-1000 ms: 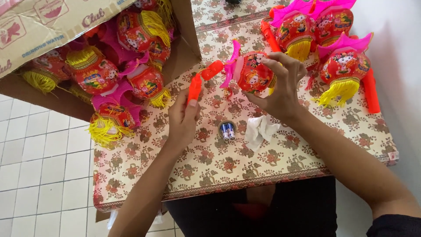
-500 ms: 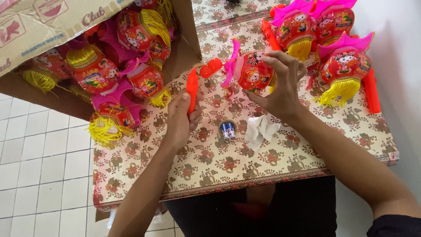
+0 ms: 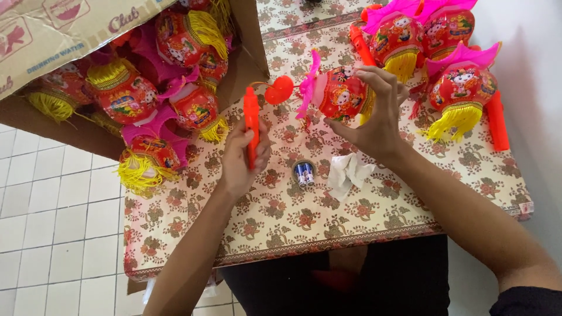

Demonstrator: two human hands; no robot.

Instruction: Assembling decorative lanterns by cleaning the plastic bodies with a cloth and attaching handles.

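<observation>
Right hand (image 3: 374,120) first: we've got it wrapped around a red toy lantern (image 3: 342,93) with a pink frill, held just above the worktop (image 3: 281,216), fingers curled over its top and side. Left hand (image 3: 243,158) is clenched around the orange handle stick (image 3: 252,126), which stands nearly upright in view, long axis running away from us, top end pointing toward the cardboard box (image 3: 52,29). A red hook piece at that top end curves across to the lantern, so the lantern hangs off to the right of the stick.

Going by size: the big box sits top left, tipped open, stuffed with more lanterns and yellow tassels. Another bunch of finished lanterns (image 3: 445,64) sits top right on the worktop, which has a floral patterned cover. White floor tiles on the left, pale wall on the right. Between our hands, a crumpled tissue (image 3: 348,172) and a little cluster of batteries (image 3: 304,174).
</observation>
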